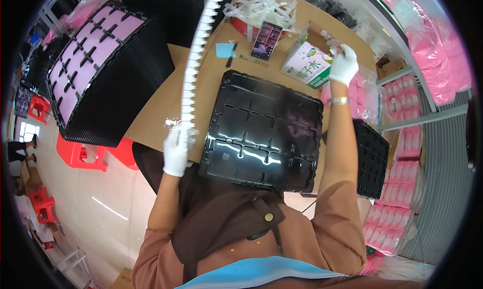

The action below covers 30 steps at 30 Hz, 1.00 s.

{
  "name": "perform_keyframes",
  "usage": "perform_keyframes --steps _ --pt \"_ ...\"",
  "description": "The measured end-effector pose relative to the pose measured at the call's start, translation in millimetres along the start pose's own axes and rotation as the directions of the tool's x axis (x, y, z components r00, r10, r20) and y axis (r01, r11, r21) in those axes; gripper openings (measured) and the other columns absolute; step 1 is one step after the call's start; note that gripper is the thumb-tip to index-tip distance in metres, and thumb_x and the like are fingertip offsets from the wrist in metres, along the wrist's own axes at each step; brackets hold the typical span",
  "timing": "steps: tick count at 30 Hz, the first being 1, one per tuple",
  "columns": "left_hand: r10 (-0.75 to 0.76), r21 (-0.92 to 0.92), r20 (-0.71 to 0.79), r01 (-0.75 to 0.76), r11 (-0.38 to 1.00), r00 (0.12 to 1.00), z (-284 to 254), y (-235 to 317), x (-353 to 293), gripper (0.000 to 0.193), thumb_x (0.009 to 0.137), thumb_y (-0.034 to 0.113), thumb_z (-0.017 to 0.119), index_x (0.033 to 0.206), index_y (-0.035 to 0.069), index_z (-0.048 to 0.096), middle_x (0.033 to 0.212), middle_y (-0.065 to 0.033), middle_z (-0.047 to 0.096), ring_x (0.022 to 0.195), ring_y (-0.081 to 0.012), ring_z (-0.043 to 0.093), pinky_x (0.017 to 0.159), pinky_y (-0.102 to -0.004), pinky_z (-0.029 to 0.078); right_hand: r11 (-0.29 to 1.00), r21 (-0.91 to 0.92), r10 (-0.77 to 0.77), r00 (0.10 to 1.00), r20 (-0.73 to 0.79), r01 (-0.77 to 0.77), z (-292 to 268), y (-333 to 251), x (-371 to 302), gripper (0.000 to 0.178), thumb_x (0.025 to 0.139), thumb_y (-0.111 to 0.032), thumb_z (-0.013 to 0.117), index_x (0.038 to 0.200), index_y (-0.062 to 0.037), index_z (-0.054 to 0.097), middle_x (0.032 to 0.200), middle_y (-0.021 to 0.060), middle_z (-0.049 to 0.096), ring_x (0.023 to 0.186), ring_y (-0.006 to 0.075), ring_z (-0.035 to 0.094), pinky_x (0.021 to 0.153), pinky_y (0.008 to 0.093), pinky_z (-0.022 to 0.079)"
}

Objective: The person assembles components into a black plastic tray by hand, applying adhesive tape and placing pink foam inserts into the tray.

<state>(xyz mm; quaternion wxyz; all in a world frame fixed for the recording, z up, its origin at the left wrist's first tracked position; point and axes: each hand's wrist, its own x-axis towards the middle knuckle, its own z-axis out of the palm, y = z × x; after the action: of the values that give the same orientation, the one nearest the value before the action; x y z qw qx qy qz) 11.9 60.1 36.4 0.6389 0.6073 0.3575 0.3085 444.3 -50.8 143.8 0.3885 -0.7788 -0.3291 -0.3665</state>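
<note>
A white glove covers my left hand [175, 152], closed on the lower end of a long white notched strip [190, 72]. The strip rises in a curve past the top of the view. My right hand [344, 65], also gloved in white, is at the right side of an open white and green carton [308, 62]. Its fingers are pinched together by some small pale pieces, and what they hold is too small to name. Between my arms lies a black plastic tray [261, 130] with moulded cross-shaped ridges, touched by neither hand.
A tall stack of black trays [115, 72] with pink sheets on top stands left. Beyond the tray are a phone [266, 40], a black pen-like tool [231, 55], a blue paper square [225, 50] and a red bowl [241, 26] of white strips. Another black tray [371, 158] sits right.
</note>
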Motion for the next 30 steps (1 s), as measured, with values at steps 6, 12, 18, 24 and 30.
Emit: perform_keyframes --steps 6,12,18,24,30 --pt "0.043 -0.033 -0.141 -0.048 0.998 0.989 -23 -4 21 0.021 0.096 0.022 0.044 0.093 0.004 0.055 0.073 -0.0011 0.059 0.052 -0.0017 0.045 0.047 -0.0166 0.035 1.0 -0.01 0.021 0.936 0.35 -0.018 8 117 45 0.027 0.076 -0.01 0.06 0.101 -0.002 0.065 0.101 0.0186 0.063 0.094 0.0309 0.06 0.083 0.0334 0.046" --pt "0.248 0.605 -0.295 -0.02 0.796 0.923 -22 -13 23 0.034 0.091 0.015 0.05 0.12 -0.003 0.047 0.107 -0.0149 0.051 0.096 -0.0236 0.053 0.079 -0.0328 0.048 0.729 -0.684 0.453 0.73 0.512 0.028 -20 224 -42 0.018 0.078 -0.018 0.054 0.08 -0.0088 0.069 0.086 0.0172 0.064 0.081 0.0323 0.063 0.072 0.0398 0.05" --pt "0.586 0.756 -0.412 -0.097 0.647 0.698 -23 -1 25 0.029 0.089 0.007 0.052 0.116 -0.001 0.05 0.111 -0.0128 0.046 0.096 -0.0225 0.05 0.079 -0.0307 0.044 0.799 -0.486 0.586 0.643 0.493 -0.355 -8 246 -119 0.023 0.075 -0.01 0.058 0.096 -0.0108 0.066 0.089 0.0188 0.064 0.086 0.034 0.062 0.077 0.0372 0.048" --pt "0.311 0.105 -0.212 -0.295 0.95 0.926 22 35 3 0.023 0.092 0.007 0.043 0.112 0.001 0.053 0.088 -0.004 0.057 0.064 -0.0064 0.048 0.055 -0.0167 0.038 0.776 -0.032 0.629 0.776 -0.04 -0.63 -31 260 -107 0.018 0.075 -0.001 0.052 0.089 0.0008 0.063 0.071 0.0088 0.061 0.062 0.0161 0.055 0.062 0.0279 0.046" --pt "0.43 0.866 0.43 -0.498 0.054 0.794 98 105 -5 0.053 0.071 0.012 0.066 0.12 0.005 0.048 0.124 -0.0216 0.042 0.108 -0.0319 0.047 0.091 -0.0405 0.039 0.587 0.42 0.649 0.713 0.266 -0.692 -126 125 -76 0.007 0.081 -0.001 0.051 0.083 -0.0005 0.057 0.065 0.001 0.053 0.057 0.0095 0.046 0.054 0.0222 0.038"
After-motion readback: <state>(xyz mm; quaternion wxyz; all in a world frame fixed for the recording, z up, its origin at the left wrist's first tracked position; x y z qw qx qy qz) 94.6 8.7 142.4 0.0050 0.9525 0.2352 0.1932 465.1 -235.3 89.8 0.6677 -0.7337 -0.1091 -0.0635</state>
